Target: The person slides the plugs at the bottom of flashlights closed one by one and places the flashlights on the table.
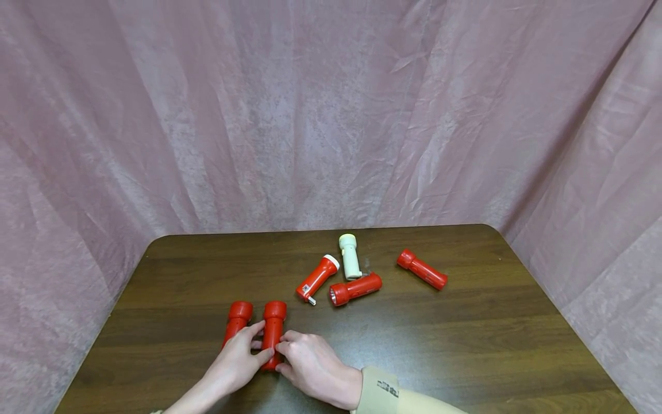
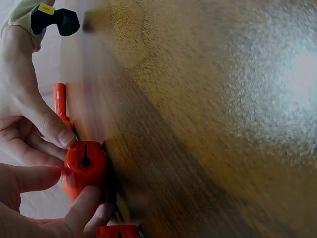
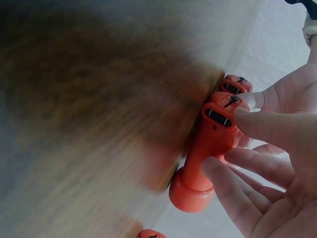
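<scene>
We see dark print on the cuff (image 1: 379, 391), too small to read; a label marks the white-rimmed flashlight (image 1: 323, 272); the left hand (image 1: 239, 355) and right hand (image 1: 315, 365), fingers apart, touch the near flashlight (image 1: 273, 329) on the table (image 1: 465, 345), just right of another red flashlight (image 1: 238, 318).

Pink drapes (image 1: 331, 115), perhaps velvet, behind brown wood-grain table (image 1: 465, 333).

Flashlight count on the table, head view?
6: all-red flashlight between left hand and right hand; second all-red one left of it, partly hidden; white-rimmed red one, pale one, third all-red one near centre; fourth all-red one rightmost.
</scene>
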Demonstrator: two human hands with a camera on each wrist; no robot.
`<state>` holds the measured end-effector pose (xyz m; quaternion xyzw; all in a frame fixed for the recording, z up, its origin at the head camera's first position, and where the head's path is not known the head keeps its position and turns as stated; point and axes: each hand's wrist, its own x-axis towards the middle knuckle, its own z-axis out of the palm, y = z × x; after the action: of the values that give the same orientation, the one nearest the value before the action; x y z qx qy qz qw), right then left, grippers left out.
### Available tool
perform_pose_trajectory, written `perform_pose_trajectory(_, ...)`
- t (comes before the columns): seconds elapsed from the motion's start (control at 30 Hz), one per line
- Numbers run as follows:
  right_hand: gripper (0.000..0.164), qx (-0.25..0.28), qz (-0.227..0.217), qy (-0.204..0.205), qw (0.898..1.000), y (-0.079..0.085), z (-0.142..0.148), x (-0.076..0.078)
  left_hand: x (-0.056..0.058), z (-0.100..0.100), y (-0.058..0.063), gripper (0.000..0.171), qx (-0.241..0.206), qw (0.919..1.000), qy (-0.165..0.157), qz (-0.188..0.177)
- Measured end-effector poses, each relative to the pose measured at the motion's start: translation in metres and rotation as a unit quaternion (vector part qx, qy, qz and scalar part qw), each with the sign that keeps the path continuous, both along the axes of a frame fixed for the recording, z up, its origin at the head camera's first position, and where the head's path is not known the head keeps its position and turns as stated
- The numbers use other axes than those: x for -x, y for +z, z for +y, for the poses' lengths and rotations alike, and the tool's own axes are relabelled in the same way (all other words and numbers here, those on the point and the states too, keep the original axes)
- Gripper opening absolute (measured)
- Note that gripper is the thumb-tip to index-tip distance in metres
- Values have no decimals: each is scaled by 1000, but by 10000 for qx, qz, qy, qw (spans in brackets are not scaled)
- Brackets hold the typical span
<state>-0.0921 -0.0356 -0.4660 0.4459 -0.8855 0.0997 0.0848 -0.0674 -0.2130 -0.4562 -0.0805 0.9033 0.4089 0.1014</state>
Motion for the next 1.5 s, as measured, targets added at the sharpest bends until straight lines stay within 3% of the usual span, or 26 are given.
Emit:
perform_pose_trajectory(0.27, 18, 156, 120, 51, 9998, -2, 3, -1, -3, 1, 1, 61, 212, 9995, 11, 237)
perform_pose_trajectory(0.53, 16, 346, -30, 70, 9994, -1, 7, -1, -4, 1, 3, 55, 292, 9986, 71, 445)
perform_pose_trajectory(0.93, 40, 498, -491, -135, 9975, -1, 24, -1, -2, -1, 7, 53, 343, 9968, 136, 708)
perform_pose_trajectory(1.07, 47, 558, -678, -179, 9960, 2, 33, 0, -1, -2, 11, 52, 244, 9956, 144, 895)
perform_pose_trajectory(1.3, 54, 661, -473, -117, 9966, 3, 46, 3, 4, -2, 22, 47, -76, 9937, 144, 1109)
perform_pose_trajectory(1.5, 59, 793, -558, -107, 9952, 3, 55, 6, 9, 1, 29, 44, -185, 9927, 101, 1188)
